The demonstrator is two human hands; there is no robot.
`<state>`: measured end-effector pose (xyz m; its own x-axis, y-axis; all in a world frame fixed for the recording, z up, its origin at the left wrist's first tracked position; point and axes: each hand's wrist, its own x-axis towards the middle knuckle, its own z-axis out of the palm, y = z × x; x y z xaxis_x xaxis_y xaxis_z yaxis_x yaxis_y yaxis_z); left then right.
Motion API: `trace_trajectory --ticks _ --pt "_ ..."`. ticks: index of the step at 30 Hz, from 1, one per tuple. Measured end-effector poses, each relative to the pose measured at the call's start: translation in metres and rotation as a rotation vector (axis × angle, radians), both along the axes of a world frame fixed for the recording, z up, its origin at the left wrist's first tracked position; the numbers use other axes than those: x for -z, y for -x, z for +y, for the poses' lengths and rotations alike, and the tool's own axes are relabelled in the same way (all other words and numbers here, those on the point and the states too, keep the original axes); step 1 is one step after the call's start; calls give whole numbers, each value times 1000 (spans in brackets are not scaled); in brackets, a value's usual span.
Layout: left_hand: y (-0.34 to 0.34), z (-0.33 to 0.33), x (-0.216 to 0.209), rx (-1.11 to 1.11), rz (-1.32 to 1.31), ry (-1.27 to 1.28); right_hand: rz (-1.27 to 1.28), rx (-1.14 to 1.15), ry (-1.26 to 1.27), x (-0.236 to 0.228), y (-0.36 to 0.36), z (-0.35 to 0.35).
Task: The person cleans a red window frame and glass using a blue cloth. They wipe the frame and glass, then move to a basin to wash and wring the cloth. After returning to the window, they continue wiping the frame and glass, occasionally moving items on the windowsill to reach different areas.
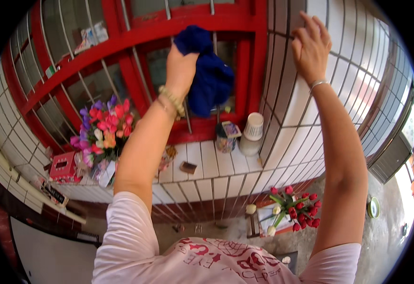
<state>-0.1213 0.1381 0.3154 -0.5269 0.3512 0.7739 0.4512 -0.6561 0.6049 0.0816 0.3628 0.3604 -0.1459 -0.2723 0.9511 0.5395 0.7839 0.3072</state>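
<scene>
A dark blue cloth [211, 83] hangs in folds from my left hand [181, 68], whose fingers are closed on it. Both are raised in front of the red window frame [252, 61] with its thin metal bars, and the cloth covers part of a pane. I cannot tell whether the cloth touches the bars or the glass. To the right, my right hand [312, 49] is lifted against the white tiled wall [349, 33], its fingers apart and nothing in them. Whether the fingertips press on the tiles does not show plainly.
On the tiled sill [209, 161] stand a bunch of artificial flowers [105, 125], a red tissue box [63, 166], a jar [226, 142], stacked paper cups [253, 128] and a small brown object [188, 167]. Red and white tulips [299, 210] stand lower right. A green bowl [373, 207] lies beyond.
</scene>
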Motion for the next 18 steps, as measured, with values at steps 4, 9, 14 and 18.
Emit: trace_trajectory --ticks 4,9,14,18 --pt "-58 -67 95 50 -464 334 16 30 -33 -5 -2 1" --pt "-95 -112 194 442 -751 413 -46 -43 82 -2 -16 -31" --pt "-114 -136 194 740 -955 371 -128 -296 161 82 -53 -35" --pt "-114 -160 195 642 -793 368 -292 -561 593 200 -75 -108"
